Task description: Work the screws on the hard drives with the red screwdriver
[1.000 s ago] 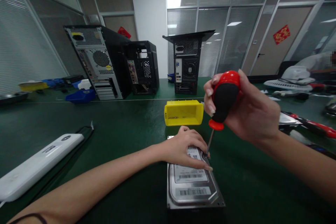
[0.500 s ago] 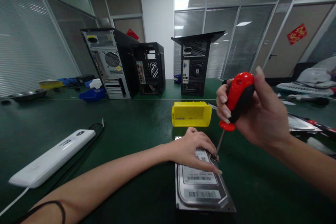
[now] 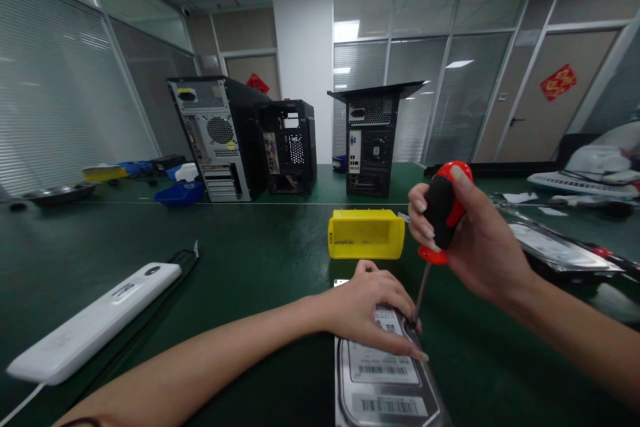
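A silver hard drive [image 3: 383,387] with white barcode labels lies on the green table in front of me. Across its upper part rests my left hand [image 3: 375,310], its fingers curled over the far and right edges, gripping it. My right hand [image 3: 465,233] is wrapped round the red and black handle of a screwdriver [image 3: 443,207]. The screwdriver's thin shaft slants down to the drive's right edge, where the tip meets it close to my left fingertips. What sits under the tip is too small to make out.
Just beyond the drive lies a yellow bin [image 3: 367,235]. A white power strip [image 3: 97,320] with a cable is at left. Several computer cases, among them a black one [image 3: 373,140], stand at the back. Another hard drive [image 3: 560,247] lies at right, near a blue tray [image 3: 179,193] across the table.
The view has tilted up, so the table things sit lower. My right hand has turned the screwdriver handle, showing more black and less red. My left hand keeps its hold on the drive.
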